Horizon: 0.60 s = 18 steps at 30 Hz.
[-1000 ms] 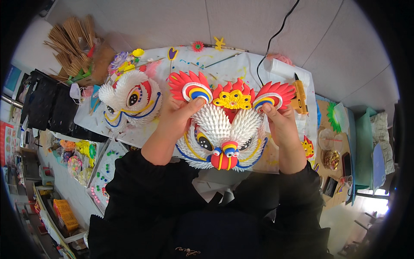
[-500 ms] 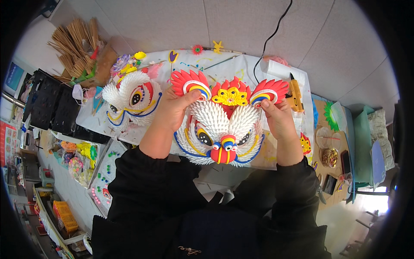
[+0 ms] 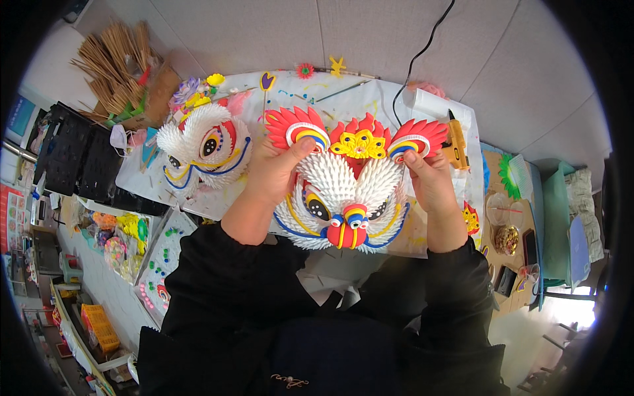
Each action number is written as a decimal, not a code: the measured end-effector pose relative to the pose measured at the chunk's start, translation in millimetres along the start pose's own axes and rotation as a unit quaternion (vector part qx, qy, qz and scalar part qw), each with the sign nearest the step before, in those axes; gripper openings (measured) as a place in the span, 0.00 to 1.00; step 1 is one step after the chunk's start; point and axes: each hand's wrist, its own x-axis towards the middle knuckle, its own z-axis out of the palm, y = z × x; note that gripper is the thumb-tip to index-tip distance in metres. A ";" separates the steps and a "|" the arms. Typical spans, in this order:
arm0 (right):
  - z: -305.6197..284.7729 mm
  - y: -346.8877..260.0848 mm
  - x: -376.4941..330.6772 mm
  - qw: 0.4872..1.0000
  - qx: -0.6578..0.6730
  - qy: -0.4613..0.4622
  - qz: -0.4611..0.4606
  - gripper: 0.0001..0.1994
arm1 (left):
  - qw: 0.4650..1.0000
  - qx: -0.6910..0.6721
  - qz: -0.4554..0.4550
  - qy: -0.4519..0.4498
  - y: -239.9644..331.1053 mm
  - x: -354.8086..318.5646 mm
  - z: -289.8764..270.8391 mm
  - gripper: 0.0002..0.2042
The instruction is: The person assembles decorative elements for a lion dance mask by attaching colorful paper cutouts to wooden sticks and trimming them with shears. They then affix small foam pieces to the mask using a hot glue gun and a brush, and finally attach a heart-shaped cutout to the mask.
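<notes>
A white lion-dance head (image 3: 327, 178) with overlapping pointed scales, dark eyes, blue and yellow trim and a red nose lies in front of me. My left hand (image 3: 276, 173) pinches the lion head's left ear (image 3: 288, 121), its thumb pressed on the striped inner ring. On the other side, my right hand (image 3: 430, 181) grips the right ear (image 3: 421, 134) the same way, thumb in front and fingers mostly hidden behind. Both ears have red feathered edges. Between them stands a red flame-shaped crest with a yellow flower ornament (image 3: 357, 142).
A second white lion head (image 3: 198, 148), without ears, sits on the table to the left. Bamboo sticks (image 3: 115, 66) fill a box behind it. At right lie a yellow glue gun (image 3: 456, 145) and a white roll (image 3: 436, 103); a black cord (image 3: 411, 63) runs down the wall.
The lion head and both hands sit slightly further right in the picture, along with a small shift of the whole view. The hold on both ears is the same.
</notes>
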 end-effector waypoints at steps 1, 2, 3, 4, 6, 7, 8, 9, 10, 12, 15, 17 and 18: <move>0.3 0.6 0.1 1.000 0.001 0.000 0.001 0.10 | 1.000 0.004 -0.007 0.008 0.5 -0.4 0.2 0.12; 0.3 0.2 0.8 1.000 0.003 0.003 0.001 0.10 | 1.000 0.005 -0.010 0.013 0.9 -0.1 0.9 0.12; 0.6 0.0 0.6 1.000 -0.008 0.017 0.009 0.09 | 1.000 0.007 -0.010 0.016 1.0 0.3 2.0 0.12; 0.5 -0.6 0.9 1.000 -0.013 0.015 0.009 0.09 | 1.000 0.005 -0.014 0.021 1.2 0.5 3.4 0.12; -0.4 -3.2 1.5 1.000 -0.022 0.009 0.010 0.09 | 1.000 0.006 -0.015 0.026 3.0 1.5 5.2 0.13; -1.2 -4.5 1.7 0.999 -0.034 0.012 0.008 0.09 | 0.999 0.003 -0.024 0.026 4.8 3.0 4.6 0.13; -2.6 -6.0 2.4 0.999 -0.032 0.000 0.018 0.10 | 0.999 0.011 -0.027 0.023 5.9 3.9 3.9 0.13; -3.8 -6.7 2.6 0.999 -0.012 -0.009 0.029 0.11 | 0.999 0.017 -0.029 0.020 6.5 4.4 2.4 0.13; -5.1 -6.9 2.5 0.999 0.021 -0.015 0.039 0.13 | 0.999 0.023 -0.033 0.018 6.5 5.0 0.3 0.14; -8.2 -8.0 4.5 0.998 0.033 -0.026 0.042 0.15 | 0.999 0.018 -0.049 0.004 7.1 7.6 -6.2 0.16; -11.0 -10.3 5.6 0.998 0.045 -0.033 0.038 0.19 | 0.998 0.014 -0.055 0.020 5.7 9.1 -15.0 0.18; -10.7 -11.3 0.5 0.999 0.036 0.006 0.014 0.23 | 0.997 0.057 -0.047 0.036 6.1 9.5 -19.1 0.20; -12.1 -14.2 -5.4 0.999 0.020 0.032 -0.005 0.24 | 0.998 0.060 -0.008 0.020 9.1 7.4 -22.2 0.21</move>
